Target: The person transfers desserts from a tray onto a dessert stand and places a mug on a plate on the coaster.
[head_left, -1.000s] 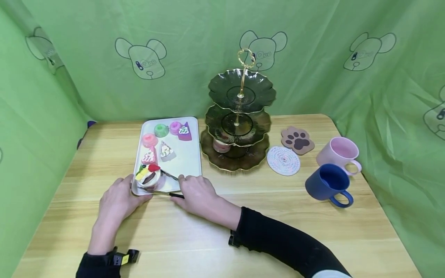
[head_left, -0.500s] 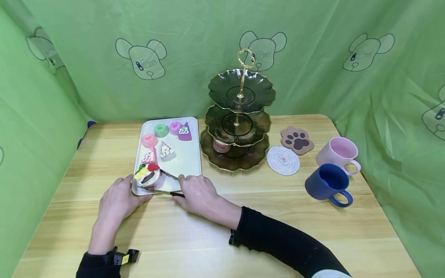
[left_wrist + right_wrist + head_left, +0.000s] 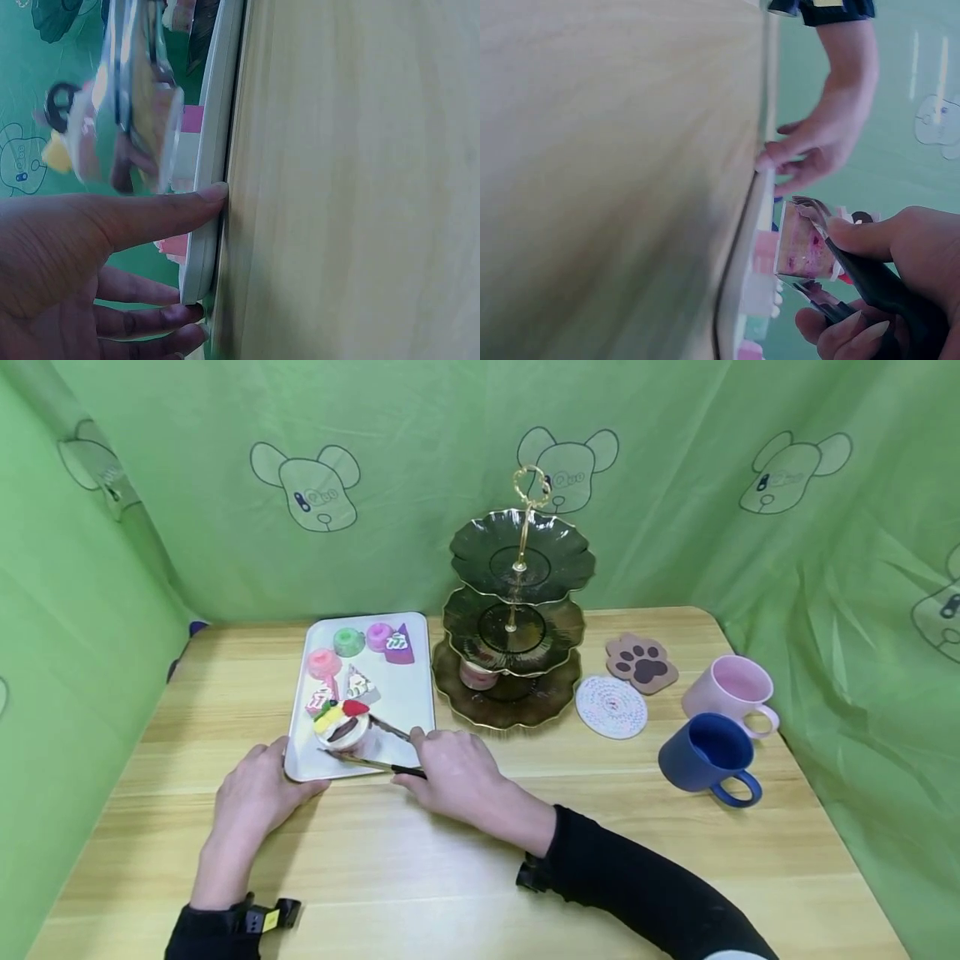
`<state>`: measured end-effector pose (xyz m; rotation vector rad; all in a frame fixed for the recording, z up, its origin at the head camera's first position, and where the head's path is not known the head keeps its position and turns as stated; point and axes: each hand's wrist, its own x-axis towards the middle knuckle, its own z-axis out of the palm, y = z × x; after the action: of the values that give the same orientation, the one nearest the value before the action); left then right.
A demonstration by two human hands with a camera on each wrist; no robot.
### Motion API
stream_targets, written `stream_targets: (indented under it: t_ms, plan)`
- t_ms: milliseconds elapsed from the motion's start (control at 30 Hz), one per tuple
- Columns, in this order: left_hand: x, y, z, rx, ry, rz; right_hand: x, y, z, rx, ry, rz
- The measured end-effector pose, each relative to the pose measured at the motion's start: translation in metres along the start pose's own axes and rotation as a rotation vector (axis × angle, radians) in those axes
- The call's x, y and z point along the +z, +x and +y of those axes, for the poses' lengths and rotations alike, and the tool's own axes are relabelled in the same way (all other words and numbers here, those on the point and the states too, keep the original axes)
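Note:
My right hand (image 3: pixel 461 777) grips black-handled tongs (image 3: pixel 866 285), whose metal tips clasp a clear dessert cup (image 3: pixel 358 742). The cup has a red strawberry, yellow fruit and a dark piece on top, with pink layers showing through its side. In the left wrist view it hangs over the white tray (image 3: pixel 408 714). My left hand (image 3: pixel 255 789) holds the tray's near left corner, thumb (image 3: pixel 180 210) along the front edge and fingers round the side. On the tray sit a pink cake slice (image 3: pixel 320 698), a pale slice (image 3: pixel 361 685), a purple slice (image 3: pixel 399 647) and several small ring cakes (image 3: pixel 347 642).
A three-tier dark green stand (image 3: pixel 566 560) with gold rims stands right of the tray, another dessert cup (image 3: pixel 477 676) on its bottom tier. Further right lie a paw coaster (image 3: pixel 642 664) and a round woven coaster (image 3: pixel 611 706), beside a pink mug (image 3: pixel 716 697) and a blue mug (image 3: pixel 693 760).
My right hand has moved rightward and slightly up in the head view, carrying the dessert cup in the tongs away from the tray's corner. My left hand stays at that corner.

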<state>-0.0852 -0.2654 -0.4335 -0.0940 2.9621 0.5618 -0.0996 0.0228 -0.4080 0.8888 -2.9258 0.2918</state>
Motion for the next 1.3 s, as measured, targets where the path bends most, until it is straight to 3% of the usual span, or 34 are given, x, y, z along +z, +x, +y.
stream_targets:
  t_ms: [400, 733, 967, 1300]
  plan:
    - [0.001, -0.001, 0.000, 0.019, 0.000, 0.011, -0.025, -0.035, 0.042, 0.063, 0.042, 0.066]
    - [0.001, -0.001, 0.000, 0.017, 0.000, 0.018, -0.043, -0.066, 0.073, 0.161, 0.050, 0.064]
    - [-0.001, -0.003, -0.003, 0.015, 0.002, 0.018, -0.047, -0.078, 0.097, 0.232, 0.067, 0.061]
    - [0.000, -0.001, 0.000, 0.014, 0.009, 0.020, -0.053, -0.090, 0.122, 0.238, 0.035, 0.102]
